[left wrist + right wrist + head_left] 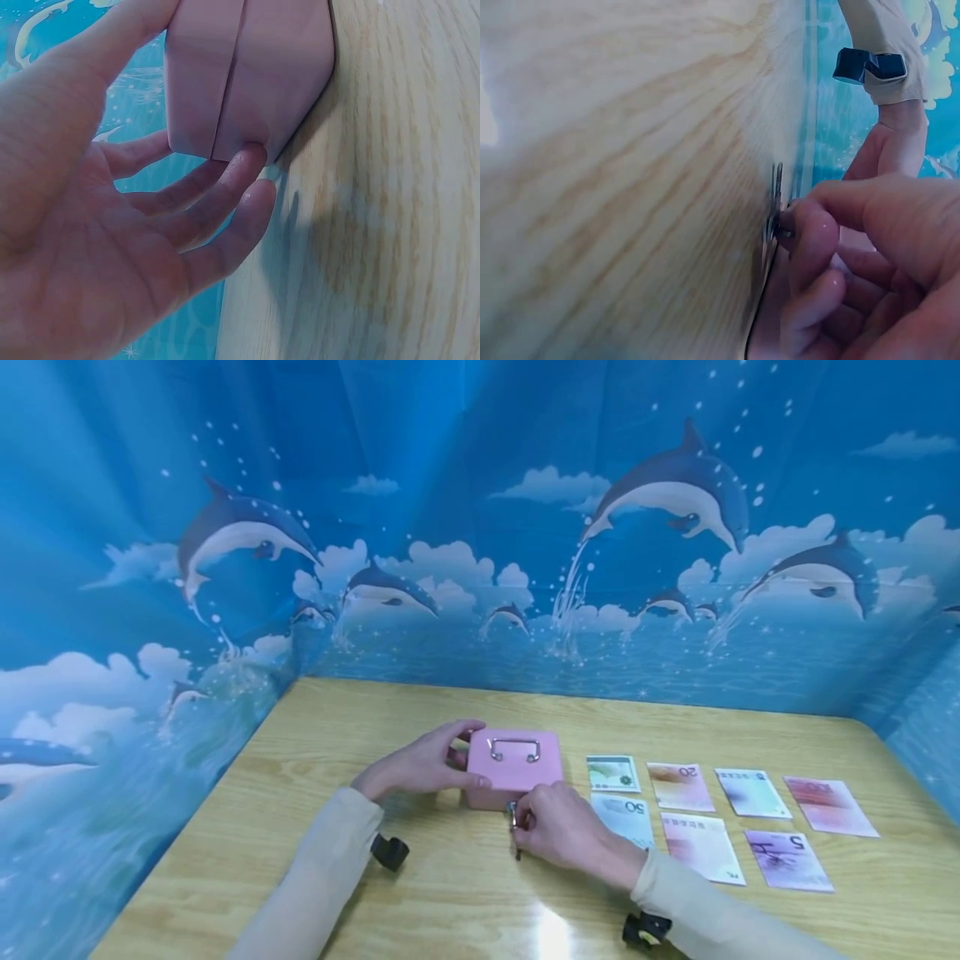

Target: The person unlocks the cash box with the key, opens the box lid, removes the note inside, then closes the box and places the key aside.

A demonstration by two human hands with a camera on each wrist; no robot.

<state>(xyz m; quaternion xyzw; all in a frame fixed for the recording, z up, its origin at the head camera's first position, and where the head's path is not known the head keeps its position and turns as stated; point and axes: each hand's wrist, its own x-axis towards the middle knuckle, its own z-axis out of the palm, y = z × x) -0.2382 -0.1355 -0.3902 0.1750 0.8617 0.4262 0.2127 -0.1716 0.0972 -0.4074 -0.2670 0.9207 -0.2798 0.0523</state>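
Observation:
A pink cash box with a metal carrying handle on its lid sits on the table, lid down. My left hand holds its left side, the thumb on the front corner and fingers spread toward the back. In the left wrist view the fingertips press the box's side wall, across the seam under the lid. At the front face, my right hand pinches a small key at the lock. More metal hangs below it, seen in the right wrist view as thin keys. The right fingers hide the keyhole.
Right of the box, several banknotes lie flat in two rows, among them a green one, a 20 note and a purple 5 note. The right forearm passes close to the lower row. A dolphin-print curtain borders the wooden table.

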